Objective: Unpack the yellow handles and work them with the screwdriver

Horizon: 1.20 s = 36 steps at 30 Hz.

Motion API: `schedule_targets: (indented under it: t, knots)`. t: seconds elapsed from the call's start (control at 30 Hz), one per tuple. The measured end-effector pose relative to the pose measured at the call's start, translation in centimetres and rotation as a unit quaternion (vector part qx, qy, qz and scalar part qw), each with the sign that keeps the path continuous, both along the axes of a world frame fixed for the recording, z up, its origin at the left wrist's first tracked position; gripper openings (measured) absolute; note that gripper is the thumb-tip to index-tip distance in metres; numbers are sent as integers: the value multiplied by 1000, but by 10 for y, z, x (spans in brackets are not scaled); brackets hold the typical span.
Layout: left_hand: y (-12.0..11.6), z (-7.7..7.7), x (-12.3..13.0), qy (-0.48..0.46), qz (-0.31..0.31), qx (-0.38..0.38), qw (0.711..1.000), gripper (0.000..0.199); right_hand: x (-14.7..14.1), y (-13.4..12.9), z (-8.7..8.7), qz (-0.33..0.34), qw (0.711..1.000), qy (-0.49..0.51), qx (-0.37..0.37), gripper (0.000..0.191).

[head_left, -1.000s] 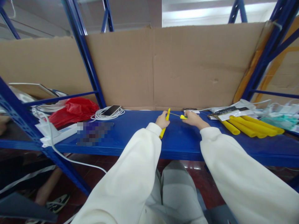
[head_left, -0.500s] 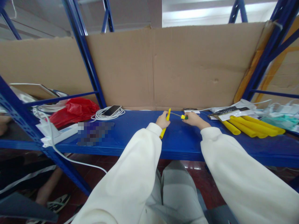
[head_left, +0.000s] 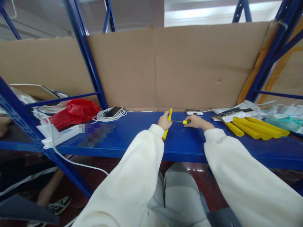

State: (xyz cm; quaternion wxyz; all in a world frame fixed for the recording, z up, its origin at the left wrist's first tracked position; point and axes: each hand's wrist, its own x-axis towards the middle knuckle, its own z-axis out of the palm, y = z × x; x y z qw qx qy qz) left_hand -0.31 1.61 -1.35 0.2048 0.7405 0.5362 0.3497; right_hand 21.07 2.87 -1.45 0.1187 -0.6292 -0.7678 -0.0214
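"How did you work?"
"My left hand grasped a yellow piece; I think firm support was needed. Right of it, my right hand gripped a screwdriver, best held straight."
"And the place?"
"Left of my hands lay a phone; beneath them, the blue shelf; beyond them, cardboard; rightward, yellow tubes."

The screwdriver has a thin metal shaft and a smooth plastic handle; the held yellow tube and the loose yellow tubes look like smooth, satiny plastic. The blue shelf is smooth, glossy painted metal. The cardboard panel is matt and creased, the red bag crinkled shiny plastic, the phone glossy-faced, the sleeves soft matt cloth.
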Motion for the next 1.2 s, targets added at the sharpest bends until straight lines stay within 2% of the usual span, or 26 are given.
schedule_targets:
  t: [0.2,0.4,0.67,0.8,1.2]
  knots:
    - [-6,3,4,2,-21,19,1000,54,-7,0,-2,64,996,57,-30,18]
    - [-4,-1,7,4,-40,32,999,55,-13,-2,-3,119,985,115,-38,12]
    - [-9,0,10,30,-84,30,996,53,-23,-3,-1,142,960,221,95,15]
    - [-11,2,10,57,-101,31,993,54,-23,-1,-1,162,951,240,109,13]
    - [-12,2,11,54,-102,24,993,58,-22,-3,0,151,952,238,121,15]
